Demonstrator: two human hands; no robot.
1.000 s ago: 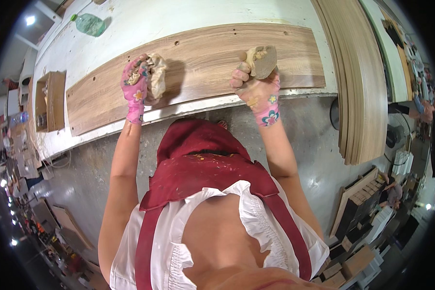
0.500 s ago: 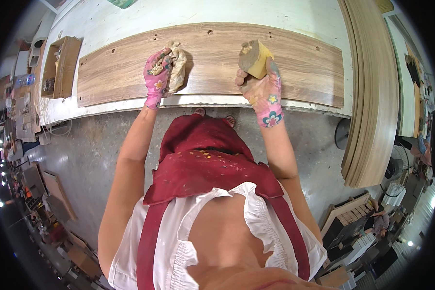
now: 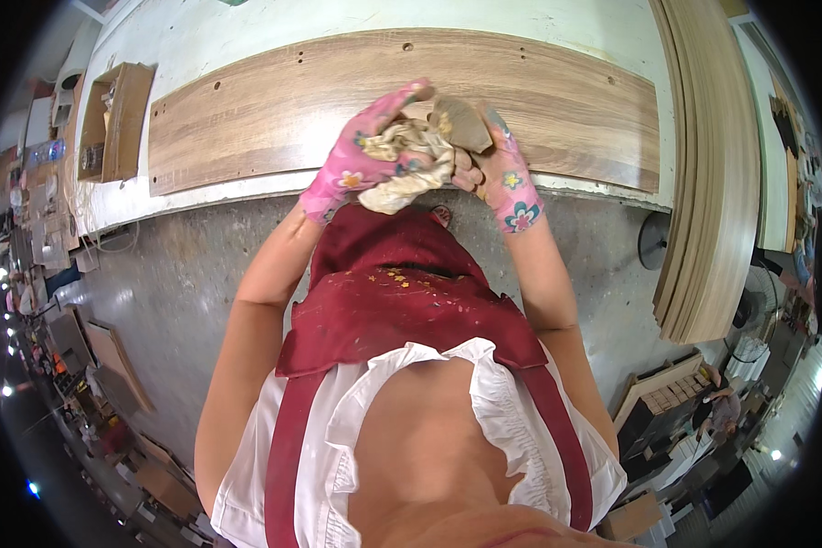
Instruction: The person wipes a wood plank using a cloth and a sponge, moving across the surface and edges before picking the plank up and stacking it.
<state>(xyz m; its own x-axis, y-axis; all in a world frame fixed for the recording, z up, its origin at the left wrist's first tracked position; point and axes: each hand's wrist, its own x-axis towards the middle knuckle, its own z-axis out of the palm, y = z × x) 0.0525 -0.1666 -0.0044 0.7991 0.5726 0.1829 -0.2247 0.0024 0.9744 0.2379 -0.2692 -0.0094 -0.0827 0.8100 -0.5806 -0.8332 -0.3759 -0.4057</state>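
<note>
My left hand [image 3: 363, 155], in a pink flowered glove, is closed on a crumpled cream rag [image 3: 402, 187]. Part of the cloth hangs below its fingers. My right hand [image 3: 502, 173], gloved in the same pattern, grips a sponge block [image 3: 464, 123] with a grey-brown, dirty face. Both hands are close together over the near edge of a long wood-grain board [image 3: 247, 132], and the rag lies against or right beside the sponge. Several small holes run along the board's far edge.
The board lies on a white worktable [image 3: 557, 55]. An open cardboard box [image 3: 130, 123] stands at the table's left end. Long wood-grain panels [image 3: 708, 183] are stacked on the right. A fan [image 3: 758, 301] stands beyond them. Another person [image 3: 723, 406] is at the lower right.
My left hand has moved right with the rag, up to the sponge. My right hand has shifted slightly and turned the sponge, so its dirty face shows more and its yellow side less.
</note>
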